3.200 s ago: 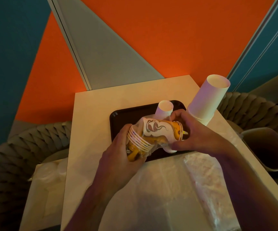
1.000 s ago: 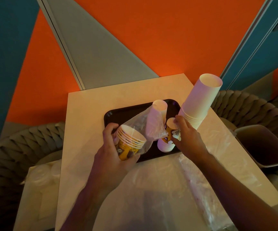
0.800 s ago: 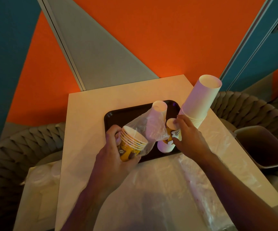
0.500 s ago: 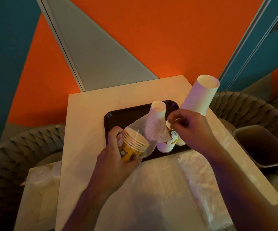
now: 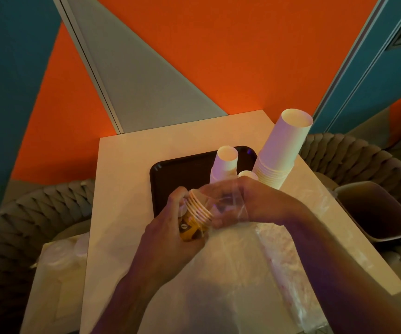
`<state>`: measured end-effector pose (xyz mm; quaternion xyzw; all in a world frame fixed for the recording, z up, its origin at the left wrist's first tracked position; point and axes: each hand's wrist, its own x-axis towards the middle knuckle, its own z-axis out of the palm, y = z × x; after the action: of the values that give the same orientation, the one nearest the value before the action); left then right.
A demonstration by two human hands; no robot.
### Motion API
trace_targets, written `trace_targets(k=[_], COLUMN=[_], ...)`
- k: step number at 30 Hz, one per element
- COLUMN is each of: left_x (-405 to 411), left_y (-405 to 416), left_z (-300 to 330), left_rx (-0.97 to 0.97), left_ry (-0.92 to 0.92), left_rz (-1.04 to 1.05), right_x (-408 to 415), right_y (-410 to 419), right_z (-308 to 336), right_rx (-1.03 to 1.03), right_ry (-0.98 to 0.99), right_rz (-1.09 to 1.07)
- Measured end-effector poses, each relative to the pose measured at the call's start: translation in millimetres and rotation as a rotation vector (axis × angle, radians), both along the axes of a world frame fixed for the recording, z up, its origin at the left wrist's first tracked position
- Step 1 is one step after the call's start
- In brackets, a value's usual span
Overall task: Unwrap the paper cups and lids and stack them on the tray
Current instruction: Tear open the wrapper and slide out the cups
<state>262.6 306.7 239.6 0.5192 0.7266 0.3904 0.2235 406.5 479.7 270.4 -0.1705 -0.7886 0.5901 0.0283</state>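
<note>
My left hand (image 5: 170, 239) grips a short stack of yellow printed paper cups (image 5: 194, 218), rims pointing right, still partly inside a clear plastic wrapper (image 5: 228, 203). My right hand (image 5: 255, 201) reaches into the wrapper at the stack's open end; its fingers are blurred behind the plastic. Behind them lies a dark tray (image 5: 170, 174) with a small upturned stack of white cups (image 5: 226, 162) and the top of a yellow cup (image 5: 247, 174) beside it. A tall upturned stack of large white cups (image 5: 283, 148) stands at the tray's right end.
Crumpled clear plastic sheets (image 5: 243, 273) cover the near part of the white table (image 5: 122, 184). A bin (image 5: 377, 213) sits to the right below the table. Woven chairs (image 5: 26, 213) flank the table; wrapped lids (image 5: 59, 256) lie on a lower surface at left.
My right hand left the cups set on the tray and came back to the wrapper's open end. My left hand tipped the yellow stack toward the right hand.
</note>
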Motion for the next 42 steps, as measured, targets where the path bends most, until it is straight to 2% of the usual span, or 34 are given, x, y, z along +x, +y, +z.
trace_targets(k=[8,11,18,23,29,36,42], left_x=[-0.3,-3.9,-7.9,-15.6,-20.9,-12.7,-15.6], left_y=[-2.3,-3.5,2.3,-2.5,-5.1,-2.1,-1.6], left_z=[-1.2,-2.4,-8.3,-6.2,-0.3,5.1,6.2], left_rx=[-0.001,-0.007,-0.070,-0.068,-0.036,-0.017,0.045], left_ry=[0.023,0.016,0.045,0.115,0.048,0.038,-0.001], left_rz=[0.004,0.011,0.010,0.030,0.033,-0.018,0.025], right_x=[1.4,7.1,2.7,9.4,19.7,14.7,17.1], right_y=[-2.5,2.1,-5.5,0.0,9.9,3.7,1.9], right_z=[-1.8,-1.8,-4.7,-2.1,-8.4,-6.9,-9.1], right_rx=[0.011,-0.036,-0.004,-0.148,-0.251,-0.174,-0.138], right_ry=[0.063,0.059,0.024,0.129,0.208,0.164,0.179], right_rz=[-0.071,-0.174,-0.200,-0.312,-0.377,-0.284,-0.421])
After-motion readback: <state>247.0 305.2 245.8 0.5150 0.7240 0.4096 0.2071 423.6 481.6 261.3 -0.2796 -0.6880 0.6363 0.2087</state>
